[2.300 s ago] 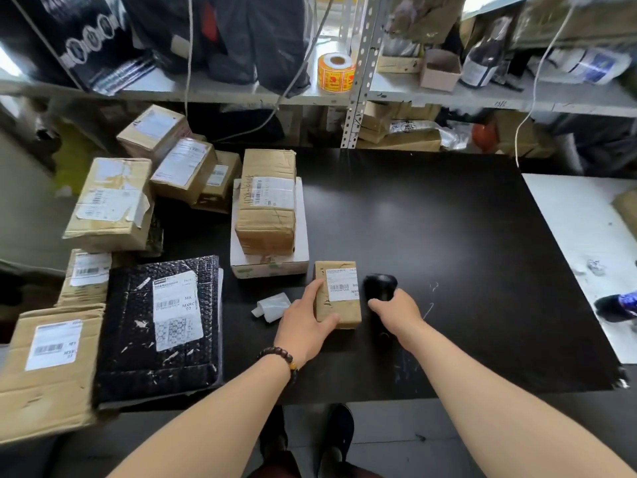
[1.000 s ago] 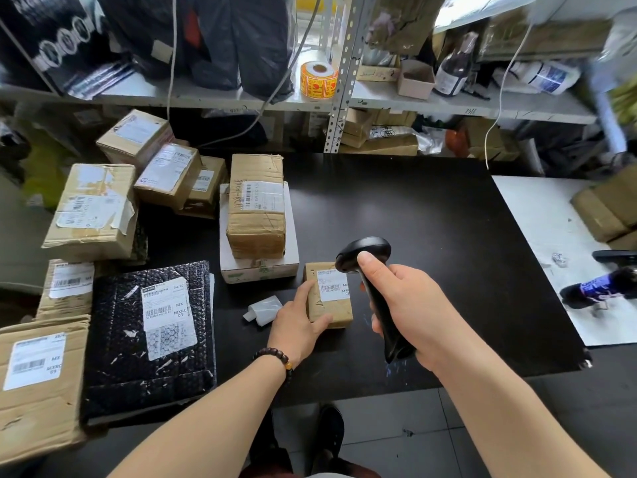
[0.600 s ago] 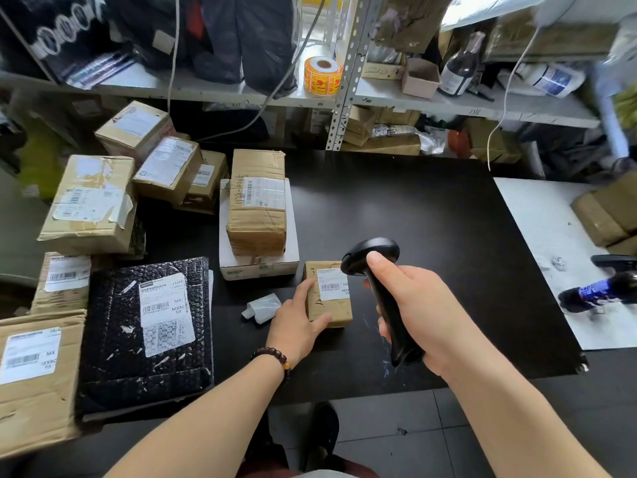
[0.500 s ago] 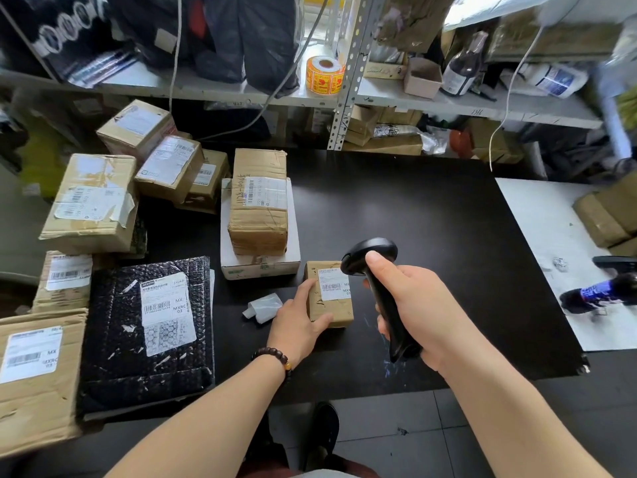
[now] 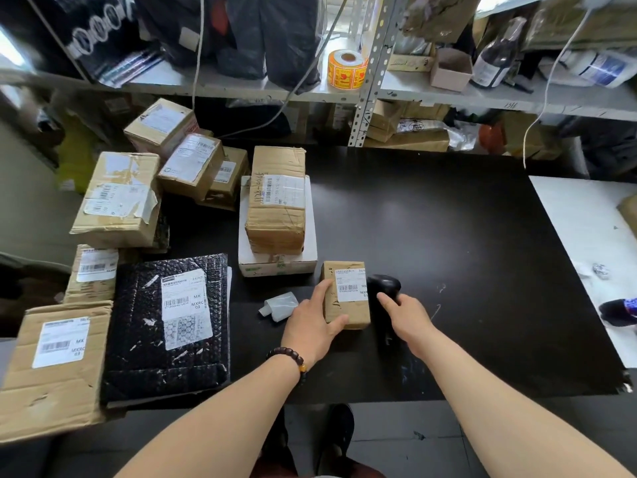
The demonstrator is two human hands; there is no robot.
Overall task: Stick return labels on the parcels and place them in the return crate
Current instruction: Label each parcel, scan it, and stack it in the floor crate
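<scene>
A small brown cardboard parcel [image 5: 347,310] with a white barcode label lies on the black table [image 5: 448,236] near the front edge. My left hand [image 5: 310,327] grips it, thumb along its left side and fingers at its near end. Right beside the parcel a black barcode scanner [image 5: 384,282] lies on the table. My right hand [image 5: 408,313] is wrapped over its handle with the index finger stretched toward the head. No crate is in view.
A brown parcel [image 5: 277,215] sits on a white box [image 5: 279,267] behind the small one. A black bubble mailer [image 5: 165,326] and several labelled boxes [image 5: 119,198] crowd the left. A crumpled white scrap [image 5: 281,305] lies by my left hand. An orange label roll [image 5: 346,69] stands on the shelf.
My right hand has lowered the scanner from above the parcel's label down onto the table beside it. My left hand has stayed on the parcel.
</scene>
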